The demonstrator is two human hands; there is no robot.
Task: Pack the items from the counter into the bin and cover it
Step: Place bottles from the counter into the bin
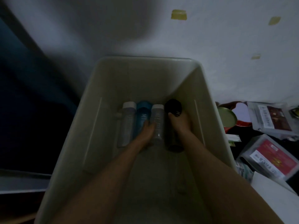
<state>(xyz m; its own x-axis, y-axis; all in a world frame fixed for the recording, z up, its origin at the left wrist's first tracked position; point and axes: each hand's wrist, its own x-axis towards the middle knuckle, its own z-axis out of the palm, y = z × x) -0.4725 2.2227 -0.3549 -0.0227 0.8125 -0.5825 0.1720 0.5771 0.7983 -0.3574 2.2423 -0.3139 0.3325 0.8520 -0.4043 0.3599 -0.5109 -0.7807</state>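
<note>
The room is dim, with a pale wall behind that carries a few yellowish tape pieces, and a dark blue area on the left side. In front of me stands the large cream bin, open on top, and both my arms reach down into it. On its bottom four bottles lie side by side, caps pointing away from me: a clear bottle with white cap at the left, next a blue bottle, then a second clear bottle, and at the right a black bottle. My left hand rests over the blue bottle and the second clear bottle, the fingers lying rather straight on them; if it grips one of them I cannot tell, the picture is dark and blurred. My right hand lies on the black bottle, the fingers seem to curl around its side. To the right of the bin, on the dark table, more items wait: a green round lid, a clear packet with brown content, a clear packet with red label nearer to me, and a white box corner. These are well apart from the bottles, outside the bin wall.
</note>
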